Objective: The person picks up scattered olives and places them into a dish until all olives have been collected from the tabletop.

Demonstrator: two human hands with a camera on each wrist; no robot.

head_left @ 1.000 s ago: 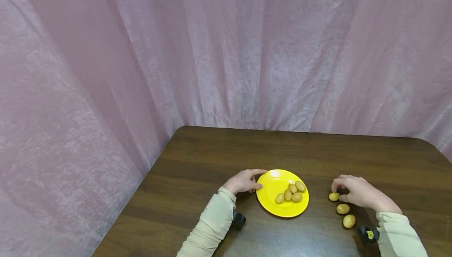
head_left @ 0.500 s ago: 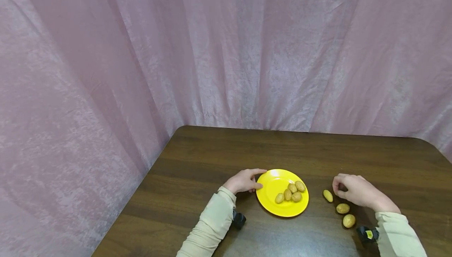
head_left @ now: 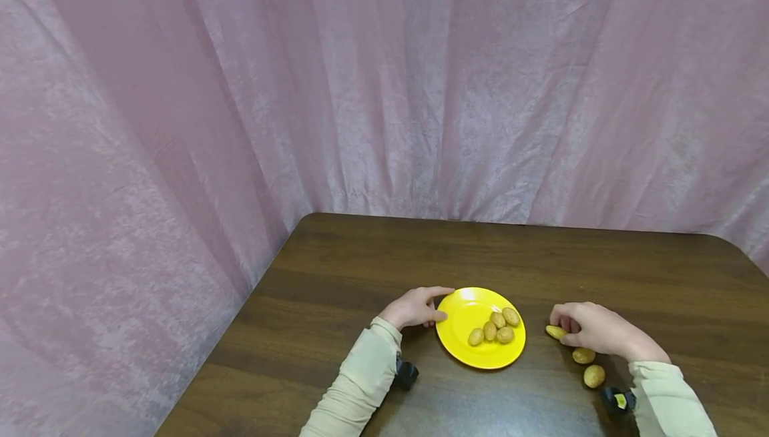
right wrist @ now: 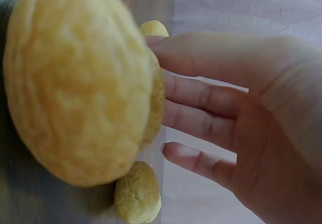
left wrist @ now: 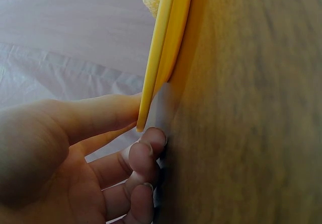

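Observation:
A yellow plate [head_left: 454,349] bears several small potatoes [head_left: 504,335] on its right half. My left hand [head_left: 414,307] holds the plate's left rim; in the left wrist view the thumb lies on the rim and the other fingers curl beside the edge. Right of the plate, my right hand [head_left: 601,327] has its thumb and fingers around a small potato [head_left: 554,331], partly covered by them. Two more potatoes lie below that hand, one [head_left: 583,355] partly under it and one [head_left: 594,376] nearer the front. The nearer one [right wrist: 75,83] looms large in the right wrist view.
Another potato [right wrist: 137,194] shows low in the right wrist view; the head view does not show it. Everything stands on a dark wooden table [head_left: 384,250]. Behind and to the left hangs a pink curtain [head_left: 384,90]. Each sleeve carries a black wrist camera [head_left: 406,375].
The potato by my right hand rolled left and turned, free of the fingers. My right hand then moved left and closed its fingers around it. The left hand and plate stay put.

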